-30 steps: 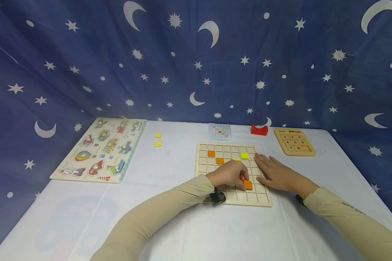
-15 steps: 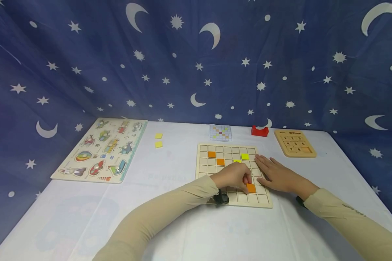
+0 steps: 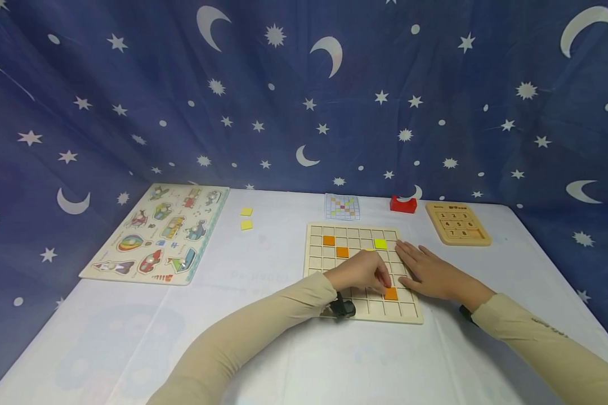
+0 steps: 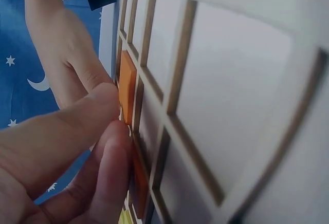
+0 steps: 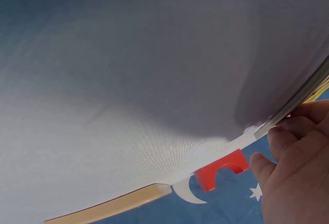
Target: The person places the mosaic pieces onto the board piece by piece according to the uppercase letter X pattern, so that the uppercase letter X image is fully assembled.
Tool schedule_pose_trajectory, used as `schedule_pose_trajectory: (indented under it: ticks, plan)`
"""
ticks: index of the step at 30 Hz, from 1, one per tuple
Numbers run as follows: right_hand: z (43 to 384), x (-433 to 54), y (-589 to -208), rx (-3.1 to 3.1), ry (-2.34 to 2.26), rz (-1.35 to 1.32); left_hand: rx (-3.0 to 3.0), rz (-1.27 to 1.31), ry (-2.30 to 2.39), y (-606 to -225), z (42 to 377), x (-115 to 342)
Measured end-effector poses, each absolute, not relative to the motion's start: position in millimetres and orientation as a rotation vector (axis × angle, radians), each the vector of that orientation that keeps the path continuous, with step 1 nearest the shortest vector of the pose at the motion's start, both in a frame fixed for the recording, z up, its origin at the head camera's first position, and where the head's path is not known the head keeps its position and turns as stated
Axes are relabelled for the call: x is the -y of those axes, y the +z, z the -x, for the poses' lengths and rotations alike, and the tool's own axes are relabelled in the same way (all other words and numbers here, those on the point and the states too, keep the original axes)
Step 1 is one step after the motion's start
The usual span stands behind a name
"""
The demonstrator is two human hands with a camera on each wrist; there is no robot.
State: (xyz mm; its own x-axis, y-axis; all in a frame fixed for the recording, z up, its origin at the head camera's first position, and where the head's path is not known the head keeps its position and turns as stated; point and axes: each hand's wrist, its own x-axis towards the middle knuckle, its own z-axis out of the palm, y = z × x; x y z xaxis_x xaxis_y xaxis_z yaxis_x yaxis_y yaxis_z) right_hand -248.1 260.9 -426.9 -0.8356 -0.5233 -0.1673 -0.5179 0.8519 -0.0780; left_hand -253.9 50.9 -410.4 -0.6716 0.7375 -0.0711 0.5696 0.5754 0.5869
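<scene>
A pale wooden grid board (image 3: 407, 311) lies on the table with square tiles in some cells. My left hand (image 3: 361, 271) is over it, thumb and fingertips bent down at the left edge of an orange tile (image 3: 392, 293) in a lower-right cell. In the left wrist view the thumb tip overlaps that orange tile (image 4: 127, 88), and another orange tile (image 4: 139, 185) shows beside the fingers. My right hand (image 3: 430, 273) lies flat with fingertips on the board's right edge. Two more orange tiles (image 3: 329, 241) and a yellow tile (image 3: 380, 244) sit farther up; another yellow is partly hidden.
Two loose yellow tiles (image 3: 246, 225) lie left of the board. Behind it are a printed pattern card (image 3: 342, 207) and a red notched block (image 3: 403, 204). A number puzzle (image 3: 458, 224) stands at right, a vehicle picture puzzle (image 3: 157, 233) at left.
The orange tile has shifted slightly right and down and lies flat in its cell. My left fingertips have lifted a little from it. The right hand stays put.
</scene>
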Motion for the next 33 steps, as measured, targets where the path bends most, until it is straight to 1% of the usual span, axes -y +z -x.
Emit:
schedule_pose_trajectory:
  ticks: [5, 13, 18, 27, 33]
  plan:
    - [248, -261, -427, -2.851, -0.037, 0.825, -2.489, -1.051, 0.789, -411, 254, -52]
    - [248, -260, -428, -2.857, -0.043, 0.819, -2.404, -0.962, 0.945, -415, 259, -47]
    - [247, -260, -428, -2.855, -0.044, 0.802, -2.344, -0.963, 1.029, -415, 261, -41]
    - [246, -260, -426, -2.851, -0.029, 0.824, -2.175, -0.9, 1.237, -410, 270, -22]
    - [247, -260, -427, -2.851, -0.019, 0.806, -2.136, -0.894, 1.323, -402, 280, 1]
